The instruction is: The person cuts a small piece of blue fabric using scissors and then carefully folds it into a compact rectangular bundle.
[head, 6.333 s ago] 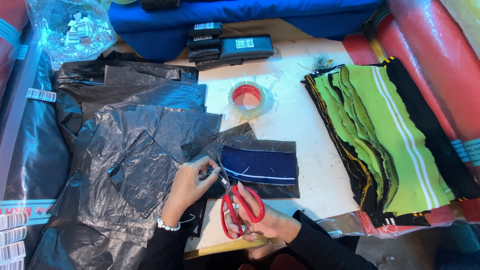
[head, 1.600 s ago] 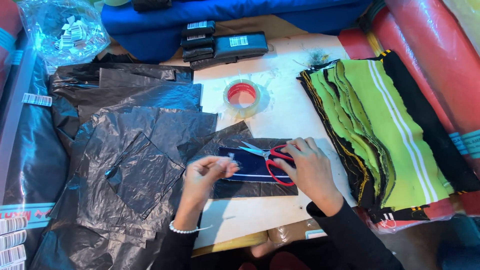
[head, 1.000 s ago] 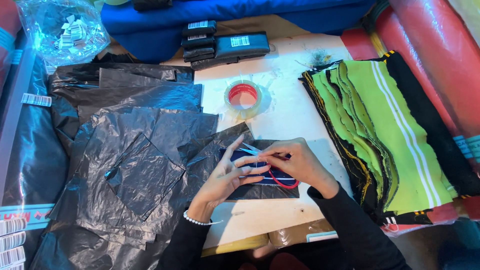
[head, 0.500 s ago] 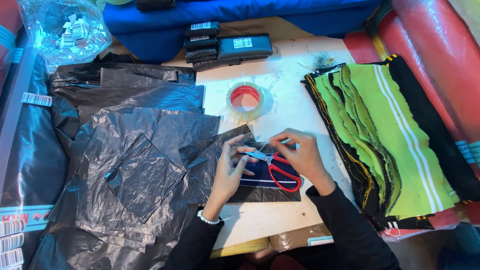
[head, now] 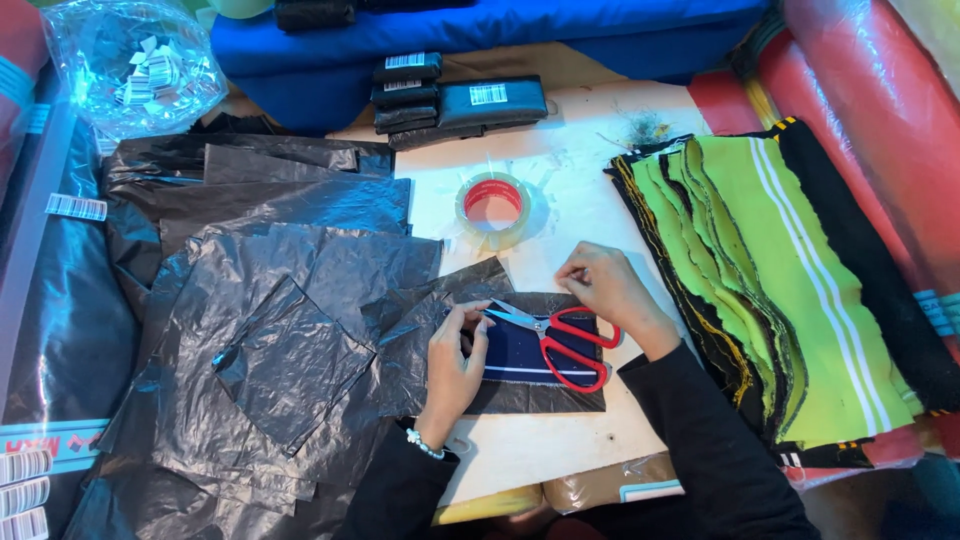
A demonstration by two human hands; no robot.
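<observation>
Two bare hands are at work on our white tabletop [head: 560, 450], both busy with the same small packet. Our left hand [head: 455, 365] has its fingers curled together, pinching the left edge of a flat dark navy fabric piece with a thin white stripe [head: 520, 358], which sits half wrapped in a crinkled black plastic sheet [head: 530, 398] in the middle of the table, just in front of us. Our right hand [head: 603, 290] pinches the upper right edge of that same black wrapping, fingertips pressed together — whether it grips plastic alone or fabric too, we cannot tell. A pair of red-handled scissors [head: 560, 340] lies on top of the navy piece between the two hands, blades pointing left toward the left fingers, held by neither. Just beyond the packet stands a clear tape roll with a red core [head: 492, 208]. To the left spreads a heap of black plastic sheets [head: 270, 340]; to the right lies a fanned stack of lime-green and black striped knit pieces [head: 770, 280]. Farther back, a row of black wrapped bundles [head: 450, 100] sits against a blue cushion [head: 480, 30].
</observation>
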